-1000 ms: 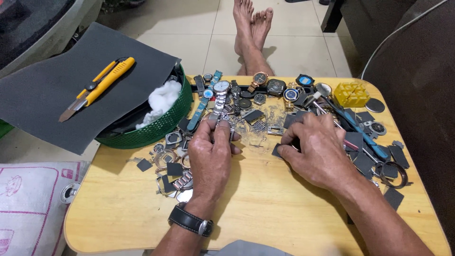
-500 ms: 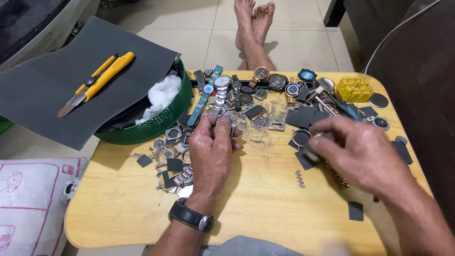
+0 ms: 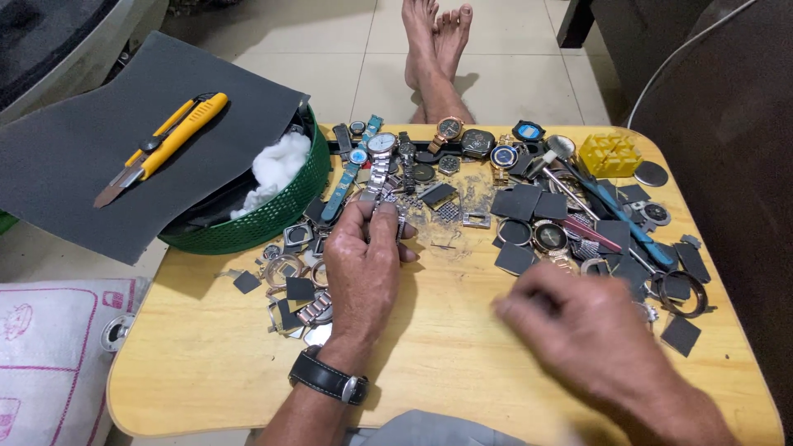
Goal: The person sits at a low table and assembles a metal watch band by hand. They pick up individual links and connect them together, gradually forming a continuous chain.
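Pulled back from the heap of parts, the right hand (image 3: pixel 591 330) now hovers low over the bare wood near the front edge of the table (image 3: pixel 462 372), whereas half a second ago it was up among the dark square pieces; it is blurred with motion, its fingers curled loosely, and whether it holds anything cannot be told. Left hand (image 3: pixel 368 268) has hardly shifted: it rests palm down at the middle of the table, thumb and fingertips pinched together on the end of a silver metal watch (image 3: pixel 381 157) whose band runs away from the fingers toward the far edge. A black wristwatch (image 3: pixel 328 380) with a metal buckle sits on that wrist.

Around the silver watch lie many other watches, cases, bezels and small dark square pads, scattered across the far half of the table. A yellow plastic block (image 3: pixel 610 154) stands at the far right, with a blue-handled tool (image 3: pixel 619 216) lying slantwise just in front of it. A green basket (image 3: pixel 273 211) holding white cotton (image 3: pixel 279 163) sits at the left edge, under a grey sheet (image 3: pixel 74 157) that carries a yellow utility knife (image 3: pixel 169 142). Bare feet (image 3: pixel 436 37) rest on the tiled floor beyond.
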